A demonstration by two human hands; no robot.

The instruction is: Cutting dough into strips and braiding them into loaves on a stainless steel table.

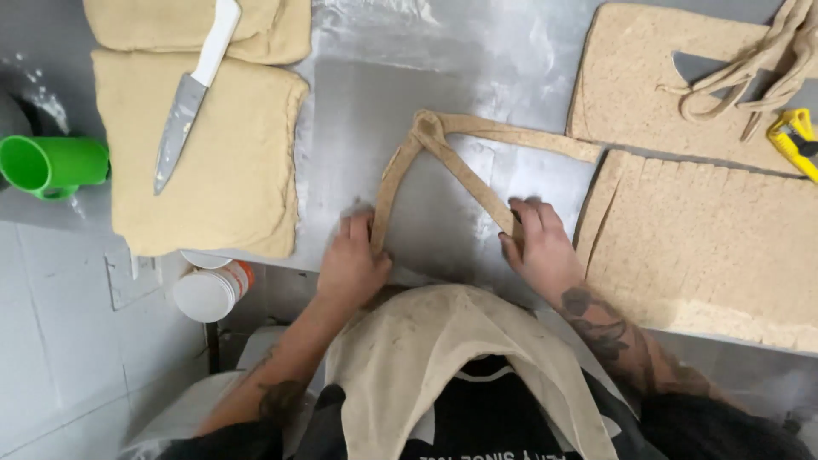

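soft dough strips (pixel 443 162) are crossing near the counter's (pixel 366 94) front edge; we are pinning one end under each hand, left hand (pixel 351 264) and right hand (pixel 538 247), fingers flat, judging them limp and tearable.

Tan-brown speckled dough strips (pixel 443 162) are seen on a grey steel table (pixel 383 111) dusted with white flour. Pale beige dough slabs (pixel 204 162) are shown at one side, darker speckled brown dough sheets (pixel 707 238) at the other. A knife (pixel 192 94) with white handle and grey, smeared blade is laid on the slabs. A bright green cup (pixel 51 166) is visible, and a white tub (pixel 209 290) with an orange-red band. A yellow cutter (pixel 792 136) is noted at the edge. Dark tattoo patterns are carried on both forearms; an off-white apron (pixel 443 358) over black clothing is worn. Light grey tiles (pixel 60 341) are seen below.
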